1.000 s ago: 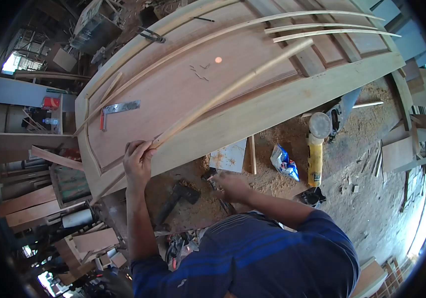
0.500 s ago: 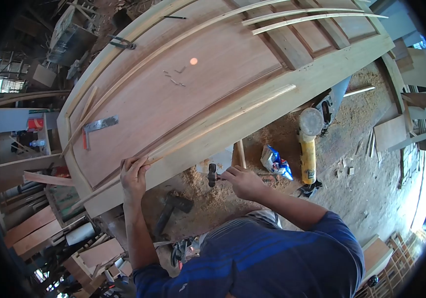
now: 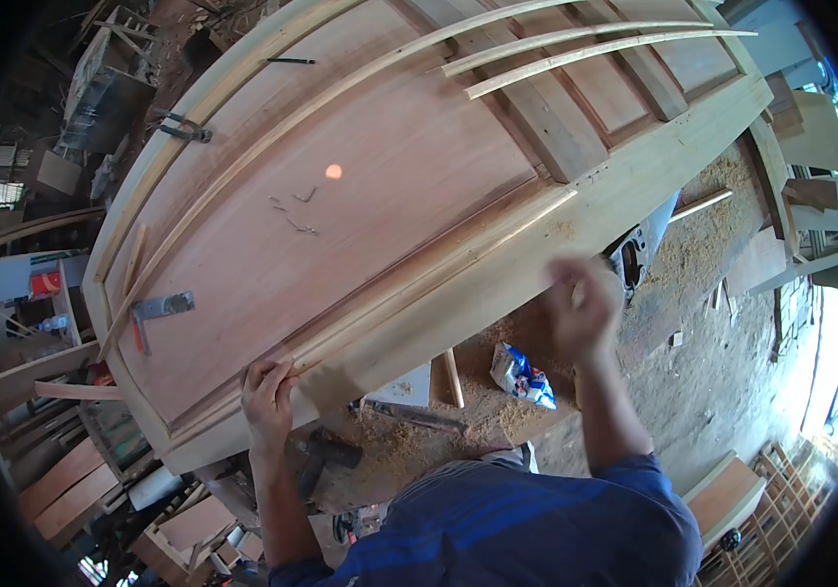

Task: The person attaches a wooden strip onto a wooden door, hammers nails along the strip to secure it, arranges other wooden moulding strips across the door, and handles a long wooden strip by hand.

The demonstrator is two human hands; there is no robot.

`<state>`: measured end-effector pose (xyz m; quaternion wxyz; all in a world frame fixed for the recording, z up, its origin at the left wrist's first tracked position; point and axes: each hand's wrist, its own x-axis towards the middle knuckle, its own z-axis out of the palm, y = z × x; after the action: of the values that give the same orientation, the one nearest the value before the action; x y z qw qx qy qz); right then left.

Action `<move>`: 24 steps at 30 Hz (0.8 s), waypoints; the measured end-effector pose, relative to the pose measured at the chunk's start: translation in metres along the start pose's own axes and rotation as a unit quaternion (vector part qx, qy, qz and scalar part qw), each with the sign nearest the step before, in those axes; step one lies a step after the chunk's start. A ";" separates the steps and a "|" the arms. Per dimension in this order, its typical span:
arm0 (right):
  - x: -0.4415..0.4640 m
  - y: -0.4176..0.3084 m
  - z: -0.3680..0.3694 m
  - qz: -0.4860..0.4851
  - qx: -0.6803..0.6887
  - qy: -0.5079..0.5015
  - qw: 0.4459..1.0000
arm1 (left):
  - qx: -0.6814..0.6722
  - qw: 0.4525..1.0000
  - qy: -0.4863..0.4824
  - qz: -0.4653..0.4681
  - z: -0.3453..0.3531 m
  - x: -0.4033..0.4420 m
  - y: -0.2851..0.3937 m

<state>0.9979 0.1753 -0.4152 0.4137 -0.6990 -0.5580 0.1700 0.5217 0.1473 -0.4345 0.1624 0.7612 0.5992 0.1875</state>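
My left hand point(image 3: 267, 396) is closed around the near end of a thin wooden strip point(image 3: 458, 252), at the front edge of a panelled wooden door point(image 3: 341, 225). The strip lies lengthwise beside the recessed panel. Motion smears my right hand point(image 3: 585, 308), which is raised over the door's front edge to the right; its fingers cannot be made out. It is nearest to a power tool point(image 3: 631, 259), which it partly hides. A hammer point(image 3: 419, 418) lies on the bench below the door, and a dark mallet-like tool point(image 3: 331, 452) lies near my left forearm.
Several nails point(image 3: 297, 225) lie on the panel, with a square point(image 3: 163, 306) and pincers point(image 3: 184, 129) farther left. Long curved strips point(image 3: 585, 49) cross the door's far part. A blue-and-white packet point(image 3: 524, 377) and a wooden stick point(image 3: 453, 379) are on the sawdust-covered bench.
My right hand has let go of the hammer and moved right and up. The hammer now lies on the bench. My left hand stays on the strip; the view has shifted slightly.
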 end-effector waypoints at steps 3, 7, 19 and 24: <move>0.070 0.064 -0.011 0.058 0.016 0.046 0.997 | 0.000 1.000 -0.010 -0.018 0.002 0.005 0.009; 0.096 0.091 -0.011 0.077 -0.019 -0.027 0.996 | -0.013 0.999 -0.021 -0.045 0.008 0.008 0.013; 0.104 0.099 -0.010 0.108 -0.030 -0.029 0.993 | 0.016 0.996 -0.063 -0.067 0.014 0.026 0.015; 0.105 0.102 -0.005 0.123 -0.022 -0.005 0.992 | 0.010 0.994 -0.074 -0.084 0.022 0.028 0.015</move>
<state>1.0998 0.2668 -0.4669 0.3710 -0.7705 -0.4735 0.2108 0.5505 0.1711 -0.4440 0.2135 0.7217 0.6491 0.1101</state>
